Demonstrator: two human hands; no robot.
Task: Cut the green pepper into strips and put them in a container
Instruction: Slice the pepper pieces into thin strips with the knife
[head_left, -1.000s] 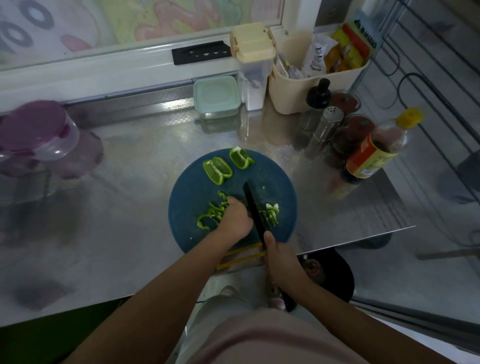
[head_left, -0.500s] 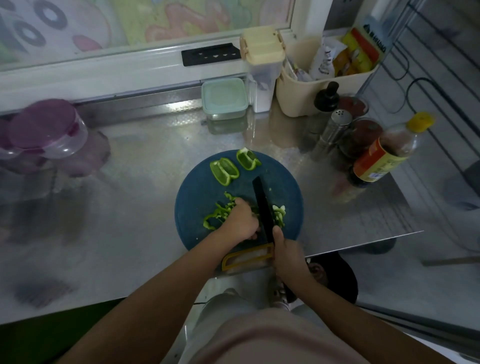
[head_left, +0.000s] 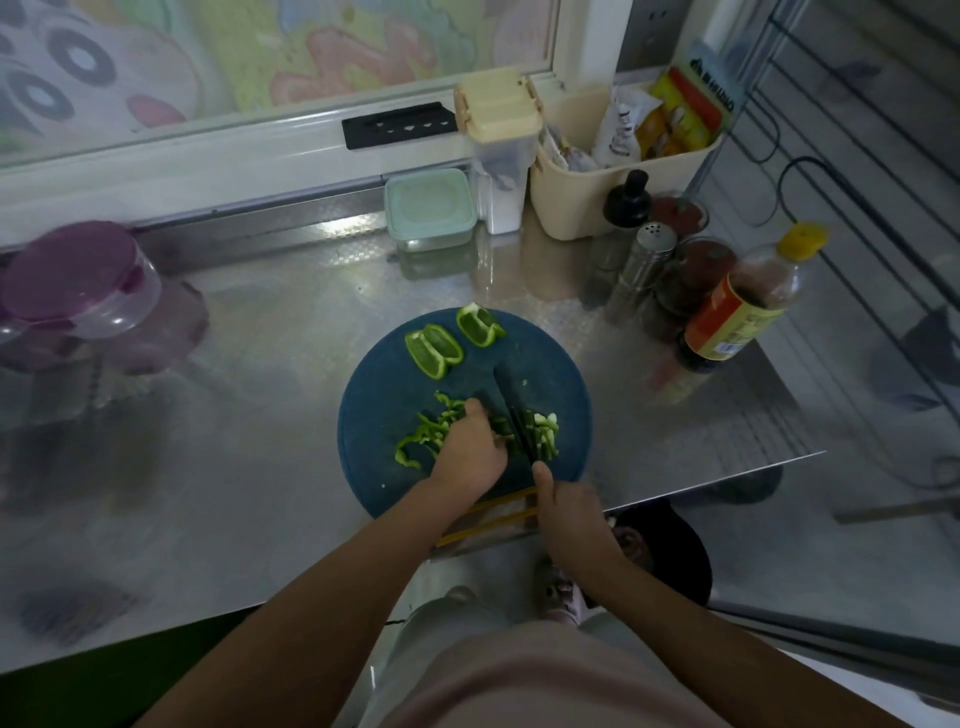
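I see the left hand (head_left: 470, 452) knuckles-up, fingers curled down onto a dark green pepper piece (head_left: 501, 428) near the middle of the round dark-blue cutting board (head_left: 550, 374). Just to its right, the right hand (head_left: 569, 512) grips the handle of a black-bladed knife (head_left: 511, 410), one finger stretched toward the spine. The blade stands on the board against the left fingers. Thin glossy green strips (head_left: 426, 436) lie in a loose heap left of that hand, and shorter pale-edged strips (head_left: 545, 434) lie right of the blade. Two uncut pepper sections (head_left: 434, 351) rest hollow side up at the board's far edge. Farther off on the steel counter (head_left: 260, 415), a square mint-lidded box (head_left: 430, 205) is closed and I cannot tell its contents. A cream plastic tub (head_left: 582, 202) at far right holds packets. A purple-lidded clear tub (head_left: 78, 280) sits far left.
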